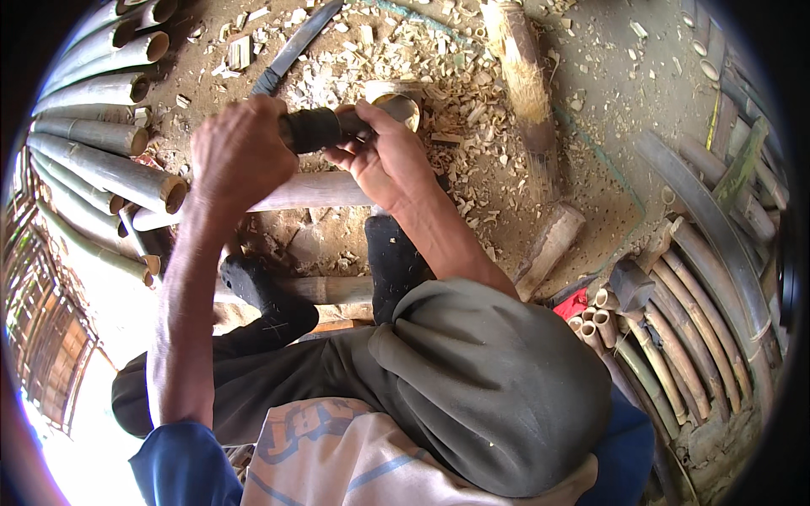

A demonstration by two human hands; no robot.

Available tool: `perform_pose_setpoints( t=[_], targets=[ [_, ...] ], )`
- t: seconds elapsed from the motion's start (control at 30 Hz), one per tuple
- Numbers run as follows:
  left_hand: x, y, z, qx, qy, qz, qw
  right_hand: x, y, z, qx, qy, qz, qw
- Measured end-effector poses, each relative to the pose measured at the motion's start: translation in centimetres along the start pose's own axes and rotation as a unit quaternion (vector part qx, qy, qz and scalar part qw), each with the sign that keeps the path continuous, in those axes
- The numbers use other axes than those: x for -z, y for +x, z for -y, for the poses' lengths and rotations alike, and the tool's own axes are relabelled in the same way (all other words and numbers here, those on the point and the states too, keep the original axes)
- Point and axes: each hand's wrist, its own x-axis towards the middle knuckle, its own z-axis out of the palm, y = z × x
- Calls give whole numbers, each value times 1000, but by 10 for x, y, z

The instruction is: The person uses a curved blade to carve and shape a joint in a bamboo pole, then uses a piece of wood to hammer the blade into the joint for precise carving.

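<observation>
My left hand (240, 156) is closed in a fist at the left end of a short dark cylinder with a black wrapped band (310, 130). At its other end my right hand (384, 156) curls its fingers round it, thumb on top. Beyond the right thumb shows an open cut bamboo end (398, 108); whether it joins the cylinder is hidden. A machete (299, 46) with a dark wrapped grip points away just past my left fist, which hides the end of that grip. Below my hands a pale bamboo pole (321, 191) lies crosswise.
Cut bamboo tubes (110, 135) are stacked at left. Wood chips (472, 160) cover the floor ahead, beside a frayed log (521, 67) and a short wood block (553, 244). Bamboo lengths (688, 320) and a long curved strip (704, 211) lie at right. My dark-socked feet (392, 257) flank the work.
</observation>
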Motion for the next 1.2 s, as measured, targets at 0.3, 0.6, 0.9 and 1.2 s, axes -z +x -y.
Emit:
perform_pose_setpoints(
  t=[0.3, 0.6, 0.9, 1.2],
  targets=[
    [12, -3, -94, -118, 106, -85, 984, 44, 21, 2, -9, 180, 51, 982],
    [-35, -84, -57, -364, -132, 131, 913, 80, -78, 17, -21, -360, 88, 928],
    [-87, 53, -147, -362, -190, -14, 913, 33, -34, 131, 61, -814, -189, 545],
    [-88, 67, -118, -188, -534, -329, 755, -57, 32, 148, 142, -979, 139, 34]
  ],
)
